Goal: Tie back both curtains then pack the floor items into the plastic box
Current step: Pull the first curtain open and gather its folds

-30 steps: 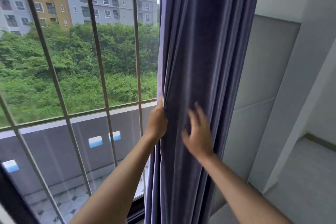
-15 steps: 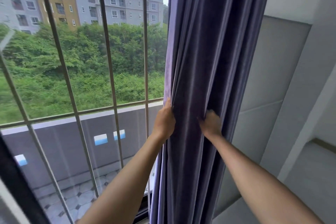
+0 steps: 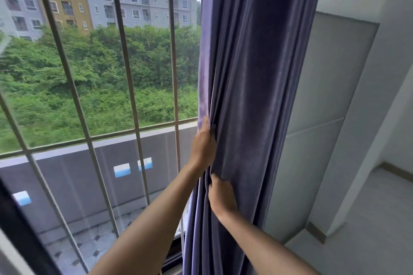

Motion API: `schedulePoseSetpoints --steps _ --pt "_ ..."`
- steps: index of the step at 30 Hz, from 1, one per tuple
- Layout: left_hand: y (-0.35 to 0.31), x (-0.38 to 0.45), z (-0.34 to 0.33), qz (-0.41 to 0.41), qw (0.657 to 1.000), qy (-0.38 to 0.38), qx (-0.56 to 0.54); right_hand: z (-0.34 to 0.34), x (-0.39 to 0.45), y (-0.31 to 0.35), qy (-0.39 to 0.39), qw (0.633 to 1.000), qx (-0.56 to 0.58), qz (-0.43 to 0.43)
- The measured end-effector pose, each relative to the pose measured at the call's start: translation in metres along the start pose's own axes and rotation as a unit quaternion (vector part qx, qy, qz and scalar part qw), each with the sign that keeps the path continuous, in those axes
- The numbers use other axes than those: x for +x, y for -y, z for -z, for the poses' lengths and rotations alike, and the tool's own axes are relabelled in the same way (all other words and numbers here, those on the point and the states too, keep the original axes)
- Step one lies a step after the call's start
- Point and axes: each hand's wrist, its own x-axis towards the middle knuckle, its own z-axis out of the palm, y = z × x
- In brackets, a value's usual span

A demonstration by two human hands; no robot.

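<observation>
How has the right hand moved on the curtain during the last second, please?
Yes: the right hand dropped down the curtain, now below the left hand.

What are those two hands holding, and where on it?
Both grip the purple velvety curtain along its window-side edge folds: the left hand higher, the right hand just below it.

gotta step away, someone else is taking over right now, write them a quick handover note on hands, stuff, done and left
Left hand: grips the window-side edge of the purple curtain.
Right hand: just below it, fingers curled into the folds.
Curtain: gathered into a bunch beside the barred window, hanging loose, no tie on it in view.
Done: curtain gathered.
Left: tie this curtain, tie the other (not in view), then pack the floor items into the plastic box; neither is in view.
</observation>
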Motion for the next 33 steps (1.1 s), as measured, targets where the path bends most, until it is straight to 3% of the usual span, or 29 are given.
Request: schedulePoseSetpoints --steps 4,11,16,19,22,24,27,33 --pt "-0.011 -0.01 -0.005 0.023 0.998 0.036 -0.055 -0.003 -0.004 0.002 -0.013 1.0 0.002 0.005" --pt "-0.01 -0.009 -0.008 -0.031 0.999 0.043 -0.001 -0.011 -0.012 -0.001 0.019 0.999 0.028 -0.013" --pt "0.0 -0.004 -0.001 -0.065 0.996 0.024 0.057 0.024 -0.015 0.0 0.049 0.996 -0.01 0.07" --pt "0.009 -0.002 0.004 -0.066 0.994 0.043 0.081 0.064 0.011 -0.009 -0.125 0.988 0.022 0.092" --pt "0.012 -0.001 0.008 -0.064 0.994 0.043 0.077 0.12 0.063 -0.016 -0.33 0.937 0.088 0.072" --pt "0.011 -0.001 0.009 -0.049 0.995 0.044 0.081 0.159 0.092 -0.017 -0.378 0.918 0.117 0.025" --pt "0.008 -0.002 0.009 -0.032 0.995 0.048 0.085 0.186 0.12 -0.02 -0.305 0.938 0.156 -0.051" --pt "0.005 -0.003 0.003 -0.026 0.995 0.051 0.083 0.163 0.113 -0.023 -0.139 0.985 0.086 -0.057"
